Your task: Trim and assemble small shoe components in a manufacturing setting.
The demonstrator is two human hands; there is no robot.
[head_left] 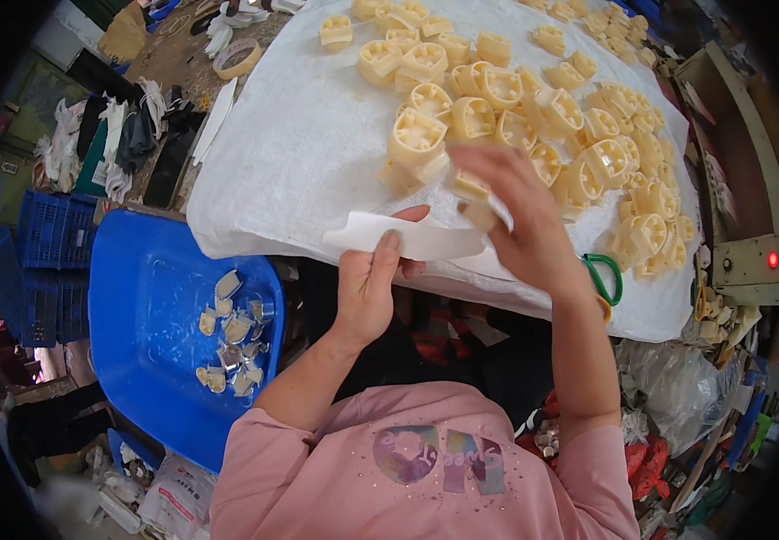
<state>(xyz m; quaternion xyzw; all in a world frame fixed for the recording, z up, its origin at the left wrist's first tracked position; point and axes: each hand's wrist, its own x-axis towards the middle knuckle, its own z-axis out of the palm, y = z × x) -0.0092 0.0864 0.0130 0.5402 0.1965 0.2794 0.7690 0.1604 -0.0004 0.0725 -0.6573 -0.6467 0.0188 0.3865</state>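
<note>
My left hand [370,286] is closed on a white, slightly curved strip [439,241], pinched between thumb and fingers just past the table's near edge. To the right of it, my right hand [524,216] is lifted over the cloth, slightly smeared by motion. Its fingers are stretched out and its thumb stands apart. Behind those fingers lies a small cream piece [469,186]. Just beyond, a hollow cream moulded part [417,135] with inner ribs leans among many others of its kind, a loose heap [605,157] covering the middle and right.
White cloth [273,162] covers the table. A blue tub [151,342] with cream and silvery pieces stands at left. Green-handled scissors [604,279] lie near the right edge. A tape roll [237,58] sits far left. A metal box with a red light [749,261] borders the right.
</note>
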